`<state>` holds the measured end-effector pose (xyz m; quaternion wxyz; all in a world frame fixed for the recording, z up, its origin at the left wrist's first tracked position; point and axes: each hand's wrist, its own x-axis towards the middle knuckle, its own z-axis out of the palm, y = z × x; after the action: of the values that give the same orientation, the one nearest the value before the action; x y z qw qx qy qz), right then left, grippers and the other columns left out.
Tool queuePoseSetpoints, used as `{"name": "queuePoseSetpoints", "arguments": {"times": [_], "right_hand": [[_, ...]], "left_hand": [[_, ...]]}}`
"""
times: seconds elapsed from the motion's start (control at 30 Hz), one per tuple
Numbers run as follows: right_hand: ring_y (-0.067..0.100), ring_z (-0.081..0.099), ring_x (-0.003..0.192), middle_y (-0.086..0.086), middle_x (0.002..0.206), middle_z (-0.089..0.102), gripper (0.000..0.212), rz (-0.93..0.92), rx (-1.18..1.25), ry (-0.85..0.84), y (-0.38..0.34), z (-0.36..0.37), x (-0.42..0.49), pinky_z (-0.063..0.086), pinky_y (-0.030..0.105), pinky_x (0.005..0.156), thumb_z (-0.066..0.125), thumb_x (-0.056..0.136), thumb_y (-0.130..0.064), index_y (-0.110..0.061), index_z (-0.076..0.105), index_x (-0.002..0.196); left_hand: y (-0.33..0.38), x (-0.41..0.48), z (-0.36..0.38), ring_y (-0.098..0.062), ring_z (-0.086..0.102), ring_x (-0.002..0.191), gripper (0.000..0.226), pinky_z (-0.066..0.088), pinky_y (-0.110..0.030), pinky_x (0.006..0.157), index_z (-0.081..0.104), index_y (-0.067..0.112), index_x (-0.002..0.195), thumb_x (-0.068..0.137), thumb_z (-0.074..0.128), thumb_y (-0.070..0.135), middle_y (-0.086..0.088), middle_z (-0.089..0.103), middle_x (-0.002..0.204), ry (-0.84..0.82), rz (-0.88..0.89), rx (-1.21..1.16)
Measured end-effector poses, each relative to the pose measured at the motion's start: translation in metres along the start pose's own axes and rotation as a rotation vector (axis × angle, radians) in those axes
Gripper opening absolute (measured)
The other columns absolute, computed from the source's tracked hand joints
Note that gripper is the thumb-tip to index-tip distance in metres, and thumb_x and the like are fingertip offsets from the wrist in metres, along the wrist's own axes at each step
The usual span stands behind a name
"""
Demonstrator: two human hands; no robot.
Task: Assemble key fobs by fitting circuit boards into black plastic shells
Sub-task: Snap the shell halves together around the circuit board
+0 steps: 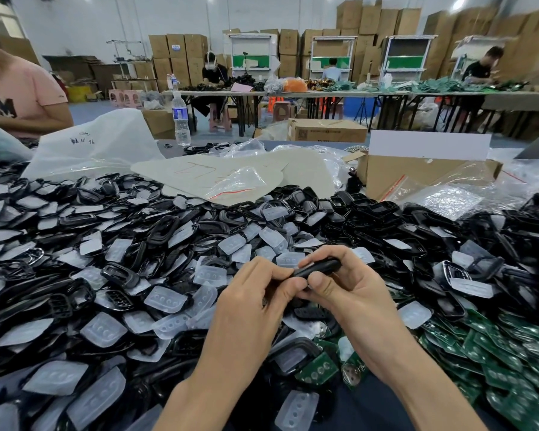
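I'm pinching one black shell (pixel 319 266) between my left hand (pixel 255 293) and right hand (pixel 349 287), over the tabletop (pixel 364 399), which is carrying loose shells (pixel 137 244) and green circuit boards (pixel 495 353) beyond counting; cardboard boxes (pixel 371 20) are lining the far wall.

The black shell (pixel 319 265) is mostly covered by the left grip (pixel 255 293) and right grip (pixel 349 287); whether a board sits inside, I can't tell. The green circuit boards (pixel 495 362) run off the right edge; the pink-shirted person (pixel 19 94) is cropped at the left.
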<state>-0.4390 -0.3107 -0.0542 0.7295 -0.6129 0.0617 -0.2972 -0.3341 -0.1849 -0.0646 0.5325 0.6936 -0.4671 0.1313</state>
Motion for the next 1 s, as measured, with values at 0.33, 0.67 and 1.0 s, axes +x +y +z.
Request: {"name": "queuePoseSetpoints", "arguments": {"times": [0.33, 0.67, 1.0], "right_hand": [[0.032, 0.063, 0.125, 0.015, 0.136, 0.064, 0.04, 0.137, 0.48, -0.001, 0.002, 0.015, -0.001, 0.056, 0.04, 0.095, 0.045, 0.102, -0.033, -0.009, 0.062, 0.13], [0.028, 0.07, 0.108, 0.006, 0.105, 0.074, 0.048, -0.033, 0.108, 0.089, 0.006, 0.017, 0.001, 0.057, 0.038, 0.092, 0.089, 0.068, -0.054, -0.022, 0.073, 0.1], [0.027, 0.07, 0.105, 0.004, 0.102, 0.075, 0.044, -0.062, -0.008, 0.111, 0.003, 0.017, -0.001, 0.056, 0.038, 0.094, 0.084, 0.071, -0.058, -0.025, 0.073, 0.097]], "left_hand": [[0.002, -0.001, 0.0, -0.002, 0.057, 0.084, 0.014, 0.039, -0.005, 0.068, 0.058, 0.029, 0.092, 0.096, 0.057, 0.043, 0.018, 0.058, 0.087, 0.053, -0.032, 0.029], [0.003, 0.0, 0.002, -0.005, 0.066, 0.083, 0.015, 0.047, -0.014, 0.066, 0.061, 0.035, 0.089, 0.091, 0.06, 0.05, 0.015, 0.067, 0.087, 0.013, -0.134, -0.109], [0.002, -0.003, 0.007, -0.009, 0.065, 0.084, 0.023, 0.049, -0.017, 0.066, 0.062, 0.036, 0.09, 0.091, 0.058, 0.058, 0.014, 0.067, 0.088, 0.006, -0.159, -0.173]]}}
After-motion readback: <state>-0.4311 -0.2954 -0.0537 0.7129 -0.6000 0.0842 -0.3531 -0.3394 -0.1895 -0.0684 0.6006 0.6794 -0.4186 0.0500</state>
